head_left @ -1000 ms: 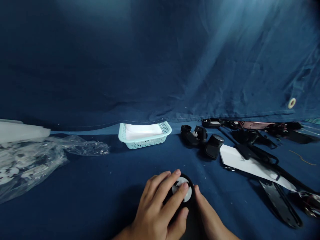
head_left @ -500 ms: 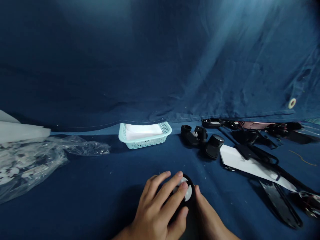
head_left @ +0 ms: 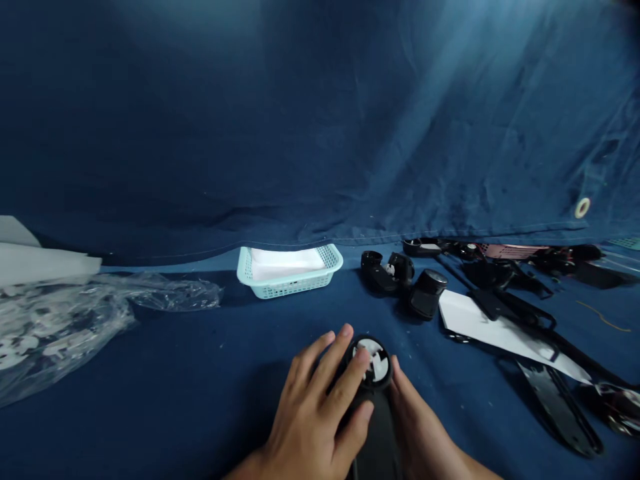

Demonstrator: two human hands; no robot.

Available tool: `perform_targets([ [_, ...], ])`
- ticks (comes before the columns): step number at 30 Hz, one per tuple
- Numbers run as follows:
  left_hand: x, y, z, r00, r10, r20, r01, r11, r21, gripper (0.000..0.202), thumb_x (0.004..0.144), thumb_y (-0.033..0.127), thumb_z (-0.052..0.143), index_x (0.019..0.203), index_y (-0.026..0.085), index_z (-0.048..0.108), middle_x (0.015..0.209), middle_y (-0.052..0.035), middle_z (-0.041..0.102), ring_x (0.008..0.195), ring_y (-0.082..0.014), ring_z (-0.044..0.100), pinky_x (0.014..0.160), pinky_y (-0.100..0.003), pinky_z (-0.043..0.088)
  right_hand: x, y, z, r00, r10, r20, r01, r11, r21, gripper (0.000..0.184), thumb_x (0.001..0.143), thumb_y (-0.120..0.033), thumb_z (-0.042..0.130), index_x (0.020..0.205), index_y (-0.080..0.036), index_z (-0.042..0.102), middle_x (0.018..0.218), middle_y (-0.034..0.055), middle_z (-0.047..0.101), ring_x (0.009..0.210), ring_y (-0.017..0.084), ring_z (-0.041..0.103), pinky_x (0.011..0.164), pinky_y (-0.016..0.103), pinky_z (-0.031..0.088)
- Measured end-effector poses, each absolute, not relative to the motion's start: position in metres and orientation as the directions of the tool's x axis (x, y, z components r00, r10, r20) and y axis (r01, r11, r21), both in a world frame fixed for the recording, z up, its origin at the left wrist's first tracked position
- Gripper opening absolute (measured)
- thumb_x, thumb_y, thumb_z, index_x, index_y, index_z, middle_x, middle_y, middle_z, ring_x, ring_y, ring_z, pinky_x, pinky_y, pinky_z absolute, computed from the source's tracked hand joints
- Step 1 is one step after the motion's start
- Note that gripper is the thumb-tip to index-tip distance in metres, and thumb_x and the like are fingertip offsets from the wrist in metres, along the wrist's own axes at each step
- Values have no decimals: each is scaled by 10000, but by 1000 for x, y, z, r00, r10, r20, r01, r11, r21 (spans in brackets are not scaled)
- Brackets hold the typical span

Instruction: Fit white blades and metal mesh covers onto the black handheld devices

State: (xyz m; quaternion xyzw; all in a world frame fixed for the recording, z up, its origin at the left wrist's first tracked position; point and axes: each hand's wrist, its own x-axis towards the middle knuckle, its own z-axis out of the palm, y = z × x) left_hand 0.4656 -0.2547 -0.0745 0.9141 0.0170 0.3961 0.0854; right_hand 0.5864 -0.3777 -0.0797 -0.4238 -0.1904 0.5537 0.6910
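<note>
At the bottom centre is a long black plastic part point(head_left: 376, 427) with a round, ring-like end holding a white insert point(head_left: 381, 363). My left hand point(head_left: 315, 413) lies over its left side, fingers spread and stretched out, with one fingertip on the white insert. Along the right side of the black part, my right hand point(head_left: 417, 423) holds it; most of those fingers are hidden behind the part. The lower end of the part runs out of view.
A light-blue basket point(head_left: 295, 288) with white sheets stands behind my hands. On the left lies a clear plastic bag point(head_left: 100, 327) of white pieces. Black parts point(head_left: 427, 293), a white sheet point(head_left: 480, 327) and a long black shell point(head_left: 560, 407) lie right. A blue curtain point(head_left: 300, 133) hangs behind.
The round end of the black part has come further into view, and more of the white insert shows. My left fingers have shifted slightly up and left, uncovering the ring.
</note>
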Motion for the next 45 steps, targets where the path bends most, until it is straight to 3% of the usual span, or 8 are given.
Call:
perform_targets([
  [4, 467, -254, -75, 729, 259, 634, 21, -934, 357, 643, 907, 286, 529, 1482, 192, 256, 1517, -122, 335, 1338, -289, 381, 1034, -458, 418, 593, -375, -77, 247, 933, -261, -687, -22, -726, 440, 938, -472, 524, 1264, -178, 538, 1285, 104, 571, 1118, 256, 585, 956, 487, 472],
  [8, 466, -254, -75, 726, 360, 586, 45, -875, 481, 563, 905, 334, 552, 1414, 243, 330, 1469, -117, 387, 1317, -289, 410, 1033, -502, 421, 594, -374, -76, 186, 934, -304, -743, -68, -665, 520, 922, -586, 454, 1308, -249, 544, 1277, 64, 622, 1180, 252, 571, 1014, 427, 432],
  [14, 465, -254, -73, 754, 298, 586, 16, -899, 437, 407, 883, 338, 584, 1272, 286, 476, 1464, -95, 368, 1268, -295, 445, 983, -508, 458, 594, -376, -74, 131, 934, -333, -794, -102, -599, 527, 912, -577, 475, 1344, -278, 520, 1263, 50, 644, 1162, 243, 592, 1022, 403, 427],
  [23, 468, -252, -73, 755, 323, 570, 53, -897, 438, 568, 891, 446, 576, 1396, 276, 379, 1529, -107, 291, 1318, -319, 404, 1010, -527, 447, 597, -376, -74, -23, 976, -215, -879, -122, -461, 504, 955, -535, 429, 1306, -201, 568, 1189, 98, 680, 1153, 248, 597, 1050, 433, 391],
  [30, 464, -252, -77, 710, 339, 618, 20, -886, 463, 486, 879, 457, 584, 1286, 229, 449, 1462, -139, 366, 1272, -318, 442, 981, -510, 456, 597, -376, -76, -39, 976, -214, -897, -129, -423, 513, 977, -545, 353, 1251, -201, 617, 1141, 91, 701, 1113, 240, 620, 1018, 424, 422],
  [38, 465, -252, -79, 688, 138, 713, -152, -933, 327, 535, 908, 483, 530, 1361, 226, 407, 1519, -138, 257, 1322, -314, 383, 1026, -481, 421, 598, -377, -76, -30, 976, -216, -884, -127, -449, 515, 977, -556, 338, 1221, -214, 637, 1023, 64, 735, 1000, 220, 668, 865, 335, 497],
  [41, 466, -253, -82, 674, 206, 710, -144, -905, 399, 621, 919, 450, 521, 1437, 201, 287, 1524, -168, 260, 1354, -316, 357, 1043, -503, 413, 598, -376, -76, -62, 977, -205, -875, -152, -459, 560, 969, -579, 327, 1221, -188, 639, 1010, 84, 736, 976, 231, 676, 859, 341, 494],
  [45, 468, -252, -82, 739, 389, 550, -46, -786, 616, 728, 888, 455, 574, 1473, 248, 191, 1480, -161, 372, 1329, -329, 410, 1022, -563, 431, 595, -374, -72, -45, 985, -168, -874, -120, -471, 503, 963, -545, 395, 1216, -187, 642, 1052, 76, 731, 1024, 215, 661, 1000, 348, 417],
])
